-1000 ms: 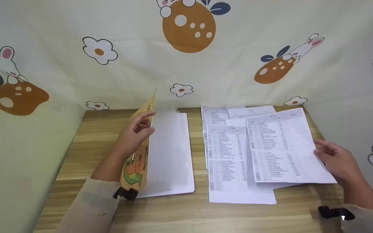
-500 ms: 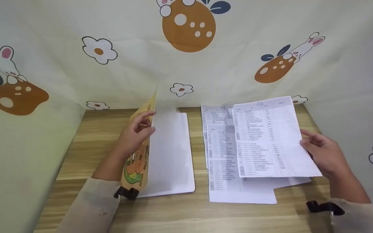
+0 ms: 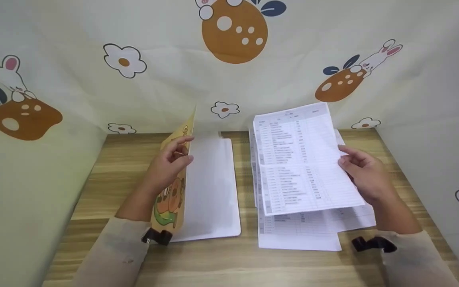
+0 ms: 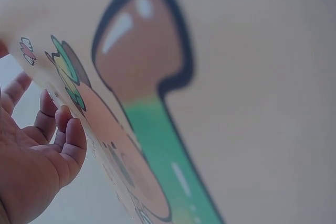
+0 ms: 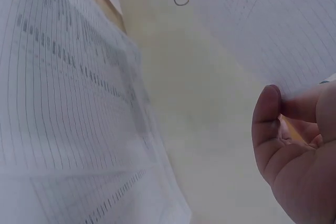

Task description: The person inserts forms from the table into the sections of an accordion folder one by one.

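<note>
In the head view my left hand (image 3: 171,165) grips the free edge of a raised yellow cover (image 3: 171,199) with cartoon drawings. This cover belongs to an opened folder whose white, round-cornered pages (image 3: 213,187) lie flat on the table. Up close in the left wrist view, the cover (image 4: 252,103) fills much of the picture beside the curled fingers (image 4: 73,135). My right hand (image 3: 367,171) pinches the right edge of a printed sheet of paper (image 3: 301,163), thumb on top. That sheet is lifted and tilted above other printed sheets (image 3: 301,235), hiding most of them.
The wood-grain table (image 3: 213,263) ends at the back against a cream curtain (image 3: 165,91) with rabbit, fruit and flower prints. Curtain walls also stand at the left and right. A strip of table separates the folder from the loose sheets.
My right hand has carried the printed sheet leftward and upward over the other sheets, toward the folder. My left hand keeps its hold on the raised cover.
</note>
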Action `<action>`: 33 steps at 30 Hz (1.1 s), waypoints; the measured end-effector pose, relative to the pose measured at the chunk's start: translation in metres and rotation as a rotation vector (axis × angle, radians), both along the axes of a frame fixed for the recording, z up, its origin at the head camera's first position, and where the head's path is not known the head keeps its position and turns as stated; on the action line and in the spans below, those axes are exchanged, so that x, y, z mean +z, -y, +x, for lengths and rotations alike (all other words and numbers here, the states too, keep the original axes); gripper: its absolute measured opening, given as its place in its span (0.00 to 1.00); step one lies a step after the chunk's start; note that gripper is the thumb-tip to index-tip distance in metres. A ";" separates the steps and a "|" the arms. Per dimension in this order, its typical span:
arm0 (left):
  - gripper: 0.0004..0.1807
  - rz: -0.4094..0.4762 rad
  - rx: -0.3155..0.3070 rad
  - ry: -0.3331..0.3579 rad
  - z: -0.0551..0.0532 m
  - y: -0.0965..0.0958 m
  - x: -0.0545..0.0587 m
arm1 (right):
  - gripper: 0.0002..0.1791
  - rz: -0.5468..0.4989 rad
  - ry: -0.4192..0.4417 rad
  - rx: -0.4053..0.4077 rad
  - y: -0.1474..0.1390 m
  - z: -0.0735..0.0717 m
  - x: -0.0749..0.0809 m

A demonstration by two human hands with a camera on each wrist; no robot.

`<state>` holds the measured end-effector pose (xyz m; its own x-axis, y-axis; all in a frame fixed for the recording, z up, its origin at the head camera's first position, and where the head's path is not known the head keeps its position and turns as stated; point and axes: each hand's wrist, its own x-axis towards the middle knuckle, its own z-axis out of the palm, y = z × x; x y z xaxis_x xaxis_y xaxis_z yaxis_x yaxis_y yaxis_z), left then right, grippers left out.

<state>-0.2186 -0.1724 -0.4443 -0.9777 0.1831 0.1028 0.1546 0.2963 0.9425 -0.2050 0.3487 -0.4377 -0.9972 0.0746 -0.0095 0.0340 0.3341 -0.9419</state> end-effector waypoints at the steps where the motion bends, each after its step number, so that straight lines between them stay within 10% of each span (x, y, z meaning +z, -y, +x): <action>1: 0.26 -0.005 0.001 -0.002 0.000 0.000 0.000 | 0.27 -0.008 0.000 0.008 0.006 -0.002 0.001; 33: 0.28 -0.018 0.030 0.011 -0.004 -0.007 0.000 | 0.21 -0.107 0.042 0.147 0.129 -0.030 -0.003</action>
